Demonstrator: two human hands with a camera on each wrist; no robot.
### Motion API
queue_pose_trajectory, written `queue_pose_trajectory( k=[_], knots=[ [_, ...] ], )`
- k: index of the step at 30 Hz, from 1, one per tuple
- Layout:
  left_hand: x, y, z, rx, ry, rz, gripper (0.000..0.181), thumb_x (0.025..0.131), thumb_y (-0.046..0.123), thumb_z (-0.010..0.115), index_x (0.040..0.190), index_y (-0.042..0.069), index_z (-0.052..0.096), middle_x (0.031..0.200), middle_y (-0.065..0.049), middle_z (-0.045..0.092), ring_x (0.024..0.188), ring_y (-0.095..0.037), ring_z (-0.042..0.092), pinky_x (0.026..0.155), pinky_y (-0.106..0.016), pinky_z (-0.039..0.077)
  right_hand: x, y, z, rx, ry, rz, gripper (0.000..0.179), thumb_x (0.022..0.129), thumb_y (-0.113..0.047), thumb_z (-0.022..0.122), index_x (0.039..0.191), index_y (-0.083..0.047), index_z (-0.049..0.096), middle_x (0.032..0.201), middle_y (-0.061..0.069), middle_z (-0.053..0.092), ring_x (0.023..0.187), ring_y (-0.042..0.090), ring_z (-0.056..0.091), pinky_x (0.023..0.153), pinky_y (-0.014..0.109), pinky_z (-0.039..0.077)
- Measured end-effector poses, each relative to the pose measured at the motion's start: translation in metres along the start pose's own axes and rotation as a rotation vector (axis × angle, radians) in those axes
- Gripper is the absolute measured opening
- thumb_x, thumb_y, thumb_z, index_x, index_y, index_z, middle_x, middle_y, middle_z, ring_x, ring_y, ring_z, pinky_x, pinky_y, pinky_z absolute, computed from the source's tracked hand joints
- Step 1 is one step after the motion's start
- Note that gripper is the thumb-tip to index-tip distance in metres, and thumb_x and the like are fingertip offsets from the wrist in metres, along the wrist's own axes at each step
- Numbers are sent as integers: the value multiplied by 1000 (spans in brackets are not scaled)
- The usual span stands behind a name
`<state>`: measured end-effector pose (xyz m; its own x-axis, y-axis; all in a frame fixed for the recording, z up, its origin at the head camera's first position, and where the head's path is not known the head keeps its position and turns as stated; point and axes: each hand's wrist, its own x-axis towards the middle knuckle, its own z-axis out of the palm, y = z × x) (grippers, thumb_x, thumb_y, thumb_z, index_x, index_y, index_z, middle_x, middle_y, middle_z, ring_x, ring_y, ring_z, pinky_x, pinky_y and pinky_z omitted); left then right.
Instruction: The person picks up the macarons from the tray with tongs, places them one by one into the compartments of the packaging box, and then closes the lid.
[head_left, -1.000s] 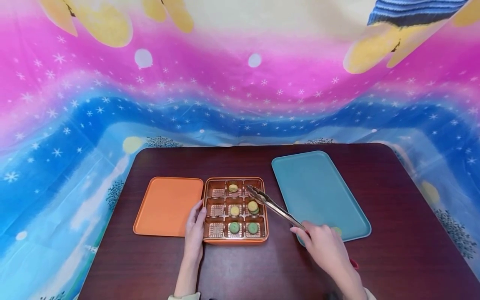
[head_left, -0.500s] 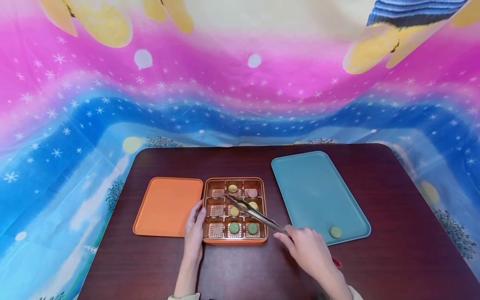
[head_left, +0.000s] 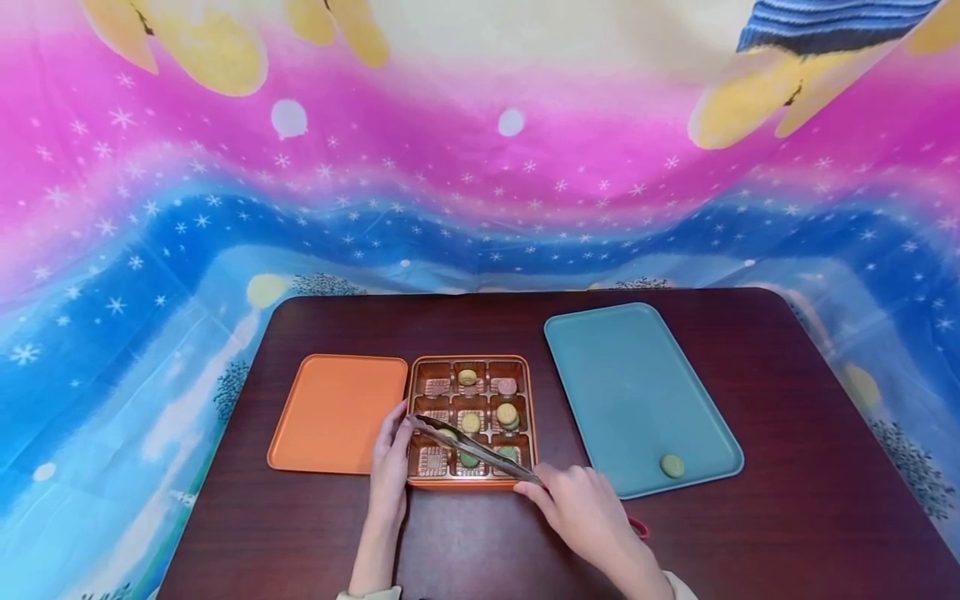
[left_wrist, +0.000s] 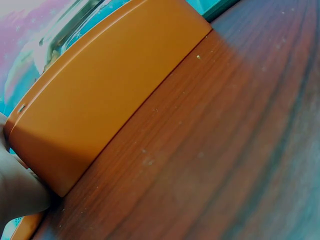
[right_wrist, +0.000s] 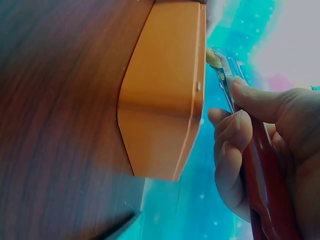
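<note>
My right hand (head_left: 588, 517) grips metal tongs (head_left: 487, 457) by their red handle (right_wrist: 267, 185). A yellowish macaron (right_wrist: 213, 58) sits at the tips of the tongs, mostly hidden by them in the head view. The tips hang over the left column of the orange box (head_left: 472, 484), which has a brown divided insert. Along the box's left side, my left hand (head_left: 390, 467) rests with fingers and thumb against the rim. Inside are a pink macaron (head_left: 507, 387), yellow macarons (head_left: 471, 423) and green macarons (head_left: 468, 459); one yellow piece lies over a green one at middle right.
An orange lid (head_left: 337, 414) lies flat left of the box. To the right is a teal tray (head_left: 637, 375) with a single green macaron (head_left: 672, 465) near its front edge. A patterned cloth (head_left: 480, 183) hangs behind the dark wooden table (head_left: 465, 542).
My right hand has moved left and nearer with the tongs, their tips going from the box's top right compartment to its left column. The pink macaron and the tray's green one are uncovered. Left hand unmoved.
</note>
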<state>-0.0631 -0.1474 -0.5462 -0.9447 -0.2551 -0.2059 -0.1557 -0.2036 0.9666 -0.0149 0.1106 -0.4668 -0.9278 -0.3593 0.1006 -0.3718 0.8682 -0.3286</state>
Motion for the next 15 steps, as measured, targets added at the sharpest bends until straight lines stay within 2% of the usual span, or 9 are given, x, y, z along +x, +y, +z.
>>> queue_pose_trajectory(
  k=[10, 15],
  knots=[
    [1, -1, 2, -14, -2, -5, 48, 107, 7, 44, 155, 1, 44, 156, -23, 43, 146, -29, 38, 104, -15, 34, -1, -4, 8, 9, 7, -36, 38, 96, -44, 71, 70, -22, 54, 52, -12, 36, 44, 8, 41, 44, 27, 32],
    [0, -1, 1, -7, 3, -5, 48, 107, 7, 44, 154, 2, 45, 155, -20, 45, 141, -26, 40, 103, -19, 35, -1, -4, 9, 19, 9, -39, 39, 97, -44, 71, 70, -22, 53, 52, -12, 35, 44, 6, 39, 44, 26, 32]
  ],
)
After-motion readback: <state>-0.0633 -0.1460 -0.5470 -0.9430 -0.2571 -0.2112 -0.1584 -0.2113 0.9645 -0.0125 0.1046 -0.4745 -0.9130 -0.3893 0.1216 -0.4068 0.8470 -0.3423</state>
